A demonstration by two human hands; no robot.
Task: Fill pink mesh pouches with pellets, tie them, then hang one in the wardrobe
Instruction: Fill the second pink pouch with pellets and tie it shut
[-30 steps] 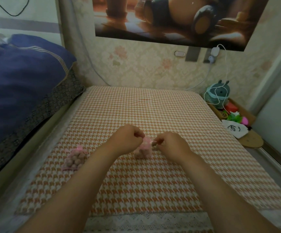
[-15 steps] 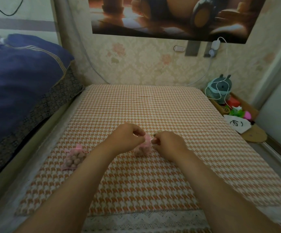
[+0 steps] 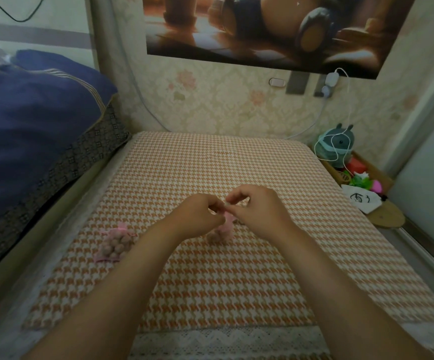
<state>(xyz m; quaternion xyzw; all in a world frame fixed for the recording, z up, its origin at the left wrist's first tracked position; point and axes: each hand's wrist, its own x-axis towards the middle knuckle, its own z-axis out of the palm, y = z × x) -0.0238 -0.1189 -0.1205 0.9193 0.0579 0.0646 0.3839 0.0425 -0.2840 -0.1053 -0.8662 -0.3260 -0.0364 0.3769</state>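
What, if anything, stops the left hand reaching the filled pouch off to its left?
Likely nothing, so yes: bare cloth lies between the left hand and the side pouch, though it is pinching the middle pouch.

No words, numbers or brand names can be read anywhere. Only a black drawing, a bit like an eye, is seen on the white cloth at the right, and no letters can be made out on it.

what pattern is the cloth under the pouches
The cloth is orange-and-white houndstooth, seen best in the head view.
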